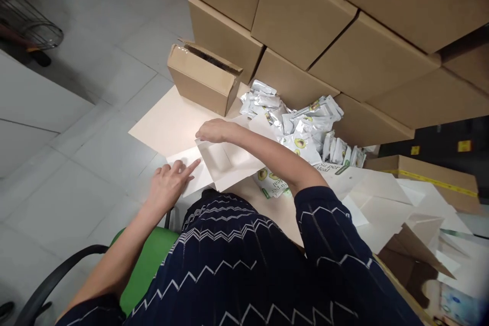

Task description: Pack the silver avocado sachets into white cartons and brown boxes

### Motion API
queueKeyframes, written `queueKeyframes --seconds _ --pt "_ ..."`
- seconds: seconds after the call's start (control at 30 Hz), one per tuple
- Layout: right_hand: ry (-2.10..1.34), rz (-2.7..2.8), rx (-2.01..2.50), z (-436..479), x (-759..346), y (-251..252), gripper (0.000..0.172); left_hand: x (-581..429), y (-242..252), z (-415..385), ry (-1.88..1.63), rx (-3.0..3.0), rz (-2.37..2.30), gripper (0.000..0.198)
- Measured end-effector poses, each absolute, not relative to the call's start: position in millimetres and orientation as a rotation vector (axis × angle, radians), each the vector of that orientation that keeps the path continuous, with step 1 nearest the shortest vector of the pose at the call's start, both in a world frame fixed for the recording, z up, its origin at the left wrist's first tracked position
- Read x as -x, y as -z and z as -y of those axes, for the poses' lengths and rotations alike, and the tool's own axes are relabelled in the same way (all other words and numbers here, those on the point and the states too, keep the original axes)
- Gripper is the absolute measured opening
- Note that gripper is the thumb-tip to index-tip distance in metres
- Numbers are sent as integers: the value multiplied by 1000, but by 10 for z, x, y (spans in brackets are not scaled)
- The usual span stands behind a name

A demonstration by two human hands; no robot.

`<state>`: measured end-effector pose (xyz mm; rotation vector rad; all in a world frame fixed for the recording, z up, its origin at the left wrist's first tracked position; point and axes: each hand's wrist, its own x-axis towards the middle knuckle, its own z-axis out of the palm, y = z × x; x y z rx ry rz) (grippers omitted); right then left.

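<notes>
A white paperboard carton (239, 157) lies partly folded on the work surface in front of me, its hollow inside facing up. My right hand (214, 131) reaches across it, fingers closed on its far left corner; the fingertips are partly hidden. My left hand (171, 183) is at the near left, index finger stretched out onto the carton's white flap (196, 175) and the other fingers loosely bent. Just beyond the carton lies a pile of silver-white pouches (301, 125) printed with avocados. Another printed pouch (270, 182) lies partly under the carton's near right edge.
An open brown cardboard box (206, 76) stands on the far left of the work surface. Large stacked boxes (301, 23) form a wall behind. Flat white cartons (378, 188) lie at the right, near a brown box with yellow tape (431, 175). A green chair (148, 265) is below left.
</notes>
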<state>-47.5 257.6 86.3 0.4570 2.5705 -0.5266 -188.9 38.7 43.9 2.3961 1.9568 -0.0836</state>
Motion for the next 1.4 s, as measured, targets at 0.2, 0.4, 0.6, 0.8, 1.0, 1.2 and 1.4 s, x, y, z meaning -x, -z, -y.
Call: queueKeyframes --seconds 0.2,0.4,0.6,0.8,1.0,1.2,1.4 --pt "360 -2782 -331 -2414 575 -767 27 1676 -230 -743 183 -2592 -1622 31" --pt "307 -2952 -616 -2048 -4 -1130 47 1641 -57 -893 -43 -2744 -1340 5" --pt "635 -2653 -960 -1807 -901 -1054 108 1244 71 -498 -108 -2511 -1448 14" --pt "633 -2586 -1140 -1777 -1492 -620 138 1008 100 -226 -124 -2289 -1613 20" --pt "844 -2457 -1244 -1963 -1525 -213 141 1067 54 -250 -14 -2347 -1552 22" --pt "820 -2645 -1595 -2175 -1132 26 92 888 142 -233 -51 -2399 -1766 28" --pt "937 -2621 -1990 -2331 -780 311 39 866 176 -165 -56 -2381 -1850 28"
